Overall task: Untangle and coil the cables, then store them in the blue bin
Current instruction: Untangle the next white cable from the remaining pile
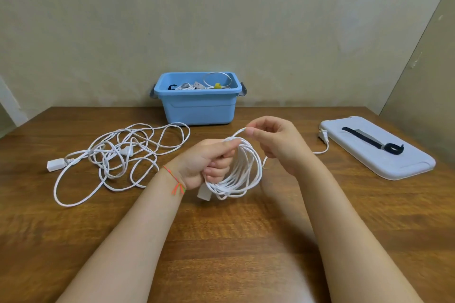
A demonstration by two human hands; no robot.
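Note:
My left hand (209,160) grips a white cable coil (242,174) of several loops above the table's middle; a white socket end (203,193) hangs below the fist. My right hand (273,141) pinches the same cable's strand just above the coil. The free tail runs right to a white plug (323,136) lying on the table. A second white cable (118,155) lies tangled at the left, with its socket end (54,165) at the far left. The blue bin (198,106) stands at the back centre and holds coiled white cables.
The bin's pale lid (394,162) lies flat at the right with a black strap (374,141) on it. The brown wooden table (221,241) ends against a beige wall behind the bin. My forearms cross the near part of the table.

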